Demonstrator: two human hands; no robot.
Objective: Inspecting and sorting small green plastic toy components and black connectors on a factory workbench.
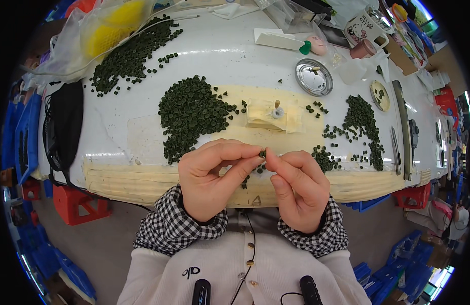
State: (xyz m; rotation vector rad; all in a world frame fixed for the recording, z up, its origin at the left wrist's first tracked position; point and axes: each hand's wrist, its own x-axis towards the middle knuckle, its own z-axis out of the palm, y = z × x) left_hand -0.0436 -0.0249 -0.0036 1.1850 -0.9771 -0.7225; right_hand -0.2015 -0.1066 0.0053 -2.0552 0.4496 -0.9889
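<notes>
My left hand (209, 178) and my right hand (296, 188) meet above the near edge of the white table (235, 56). Their thumbs and forefingers pinch one small dark green ring-shaped piece (263, 153) between them. Just beyond my left hand lies a large heap of the same green pieces (192, 114). A smaller scatter of green pieces (364, 127) lies to the right. Behind my fingertips a short peg stands on a pale taped block (273, 116).
Another heap of green pieces (133, 56) lies at the far left beside a plastic bag holding yellow things (110, 25). A round metal lid (314, 77), a mug (364, 28), a black pouch (64, 124) and long tools (403, 127) sit around. Red stools and blue crates stand below.
</notes>
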